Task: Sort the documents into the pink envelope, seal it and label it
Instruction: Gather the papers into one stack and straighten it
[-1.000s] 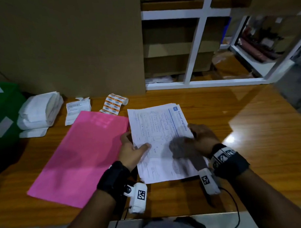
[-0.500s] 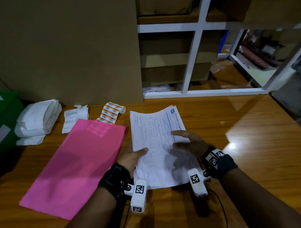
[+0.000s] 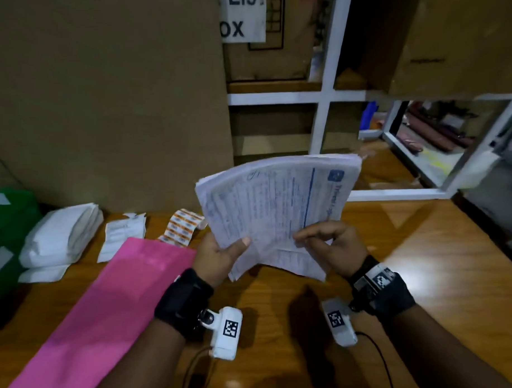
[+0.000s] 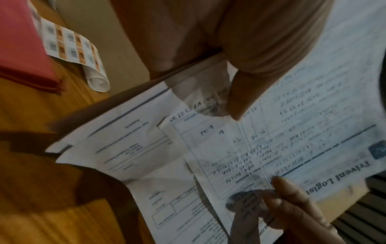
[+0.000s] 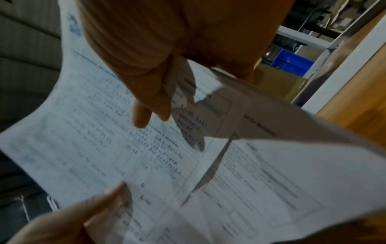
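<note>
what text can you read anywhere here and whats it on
"LIS" over "OX": cut-off white sign on the cardboard box behind the table.
"Triveni Logist", cut off by a finger: blue letterhead of the top sheet in the stack of documents.
Handwriting and form print on the documents: too blurred.
Sticker sheet: too small.

Both forearms reach forward from the bottom of the head view, each with a black band and white camera at the wrist. Left hand [image 3: 219, 254] is raised, thumb on the front of the papers [image 3: 274, 210], fingers behind. Right hand [image 3: 333, 244] pinches their lower right part, fingers curled.
</note>
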